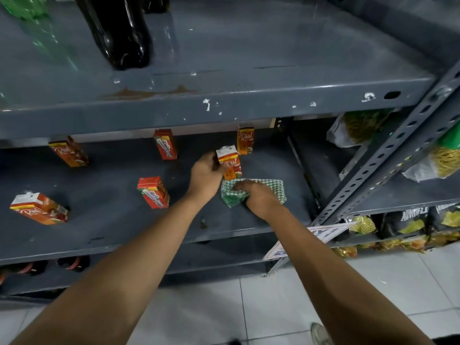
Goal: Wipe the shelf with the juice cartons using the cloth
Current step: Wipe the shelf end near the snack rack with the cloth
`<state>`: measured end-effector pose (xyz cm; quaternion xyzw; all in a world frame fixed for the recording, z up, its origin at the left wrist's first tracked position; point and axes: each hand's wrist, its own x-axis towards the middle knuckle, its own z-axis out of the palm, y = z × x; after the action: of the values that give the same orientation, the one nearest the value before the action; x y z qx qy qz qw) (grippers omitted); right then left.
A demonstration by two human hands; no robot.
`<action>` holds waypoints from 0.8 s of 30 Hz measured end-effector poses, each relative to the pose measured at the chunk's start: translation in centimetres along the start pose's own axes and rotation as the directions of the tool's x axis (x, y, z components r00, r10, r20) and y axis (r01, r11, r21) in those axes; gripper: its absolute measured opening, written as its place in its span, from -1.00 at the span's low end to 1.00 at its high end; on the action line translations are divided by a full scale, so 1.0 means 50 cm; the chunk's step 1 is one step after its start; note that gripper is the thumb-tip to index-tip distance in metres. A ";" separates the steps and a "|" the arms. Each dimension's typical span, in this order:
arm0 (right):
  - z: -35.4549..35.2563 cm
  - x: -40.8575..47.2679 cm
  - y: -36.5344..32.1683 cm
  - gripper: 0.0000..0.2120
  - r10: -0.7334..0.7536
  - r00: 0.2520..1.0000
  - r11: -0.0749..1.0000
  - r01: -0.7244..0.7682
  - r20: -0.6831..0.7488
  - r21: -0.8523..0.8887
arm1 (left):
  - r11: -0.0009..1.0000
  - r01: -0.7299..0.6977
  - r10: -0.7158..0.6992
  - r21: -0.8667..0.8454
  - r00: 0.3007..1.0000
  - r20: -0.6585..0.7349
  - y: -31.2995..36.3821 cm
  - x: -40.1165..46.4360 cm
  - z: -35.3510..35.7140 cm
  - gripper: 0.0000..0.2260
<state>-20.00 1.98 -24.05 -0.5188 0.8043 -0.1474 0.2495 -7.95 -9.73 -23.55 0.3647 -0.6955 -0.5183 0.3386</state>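
Note:
The grey metal shelf (104, 195) carries several red and orange juice cartons. My left hand (205, 174) grips one carton (230, 163) and holds it upright just above the shelf's right part. Directly below that carton, my right hand (258, 197) presses a green and white checked cloth (271, 186) onto the shelf. Other cartons stand at the back left (69, 151), back middle (165, 144) and back right (245, 139). One carton (153, 191) stands mid-shelf and another (39, 207) sits near the front left.
The shelf above (249, 70) holds a dark bottle (119, 31) and a green bottle (27, 8), with rust at its front lip. A perforated upright post (388, 155) bounds the right side. Noodle packets (358, 125) and snack bags (408, 225) fill the neighbouring rack. White floor tiles lie below.

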 end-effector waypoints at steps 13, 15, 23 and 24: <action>-0.023 -0.204 0.026 -0.68 0.251 0.966 0.947 -0.233 0.057 -0.222 | 0.993 0.065 -0.082 0.100 0.981 0.174 -0.040 -0.045 0.078 -0.64; -0.037 -0.207 0.034 -0.81 0.370 0.924 0.922 -0.377 -0.093 -0.083 | 0.993 0.047 -0.066 0.107 0.982 0.177 -0.045 -0.052 0.075 -0.64; -0.157 -0.072 0.035 -0.69 0.545 0.712 0.838 -0.475 -0.443 0.268 | 0.976 0.019 -0.035 0.216 0.997 0.073 -0.107 -0.102 0.066 -0.65; -0.174 -0.035 0.034 -0.69 0.555 0.698 0.832 -0.475 -0.453 0.288 | 0.978 0.022 -0.035 0.208 0.998 0.060 -0.109 -0.104 0.068 -0.64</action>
<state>-25.52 4.10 -17.24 -0.1927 0.9403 -0.2650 0.0923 -7.37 -4.71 -30.10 0.3913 -0.7509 -0.4589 0.2692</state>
